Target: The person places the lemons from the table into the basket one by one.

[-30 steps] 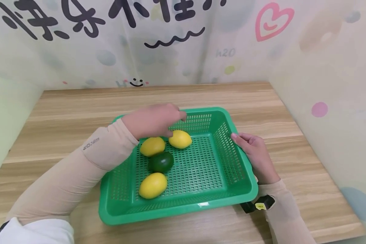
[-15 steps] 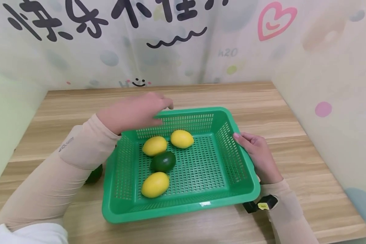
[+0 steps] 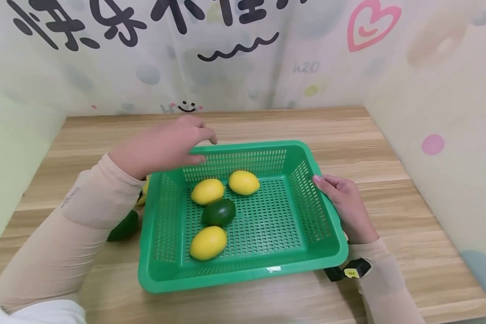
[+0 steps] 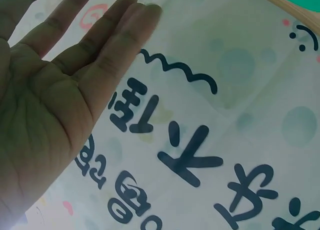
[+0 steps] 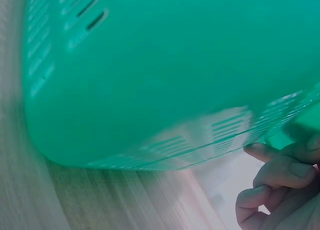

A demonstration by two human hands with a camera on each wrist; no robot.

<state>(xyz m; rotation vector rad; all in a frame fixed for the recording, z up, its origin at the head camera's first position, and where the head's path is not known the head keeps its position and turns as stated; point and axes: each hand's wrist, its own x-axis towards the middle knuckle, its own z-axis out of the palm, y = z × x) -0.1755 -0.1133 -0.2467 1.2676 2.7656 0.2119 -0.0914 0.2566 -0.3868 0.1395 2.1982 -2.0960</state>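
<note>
A green plastic basket (image 3: 243, 283) with slotted walls sits on the table. Inside lie three yellow lemons: one at the back (image 3: 244, 182), one at the back left (image 3: 208, 191) and one at the front left (image 3: 208, 243). Between the two left-hand lemons is a glossy dark green fruit (image 3: 219, 213), avocado-like in shape. My left hand (image 3: 162, 146) hovers over the basket's back left corner, fingers loosely extended, holding nothing; its bare palm (image 4: 40, 110) shows in the left wrist view. With the thumb over the rim, my right hand (image 3: 346, 204) grips the basket's right side.
Left of the basket, partly hidden by my left forearm, lie another dark green fruit (image 3: 124, 226) and something yellow (image 3: 144, 192). The wooden table (image 3: 421, 252) meets a printed back wall (image 3: 243, 85) and side walls.
My left hand has drawn away to the left from beside the back lemon. The fruit left of the basket has come into sight. My right hand keeps its grip on the rim.
</note>
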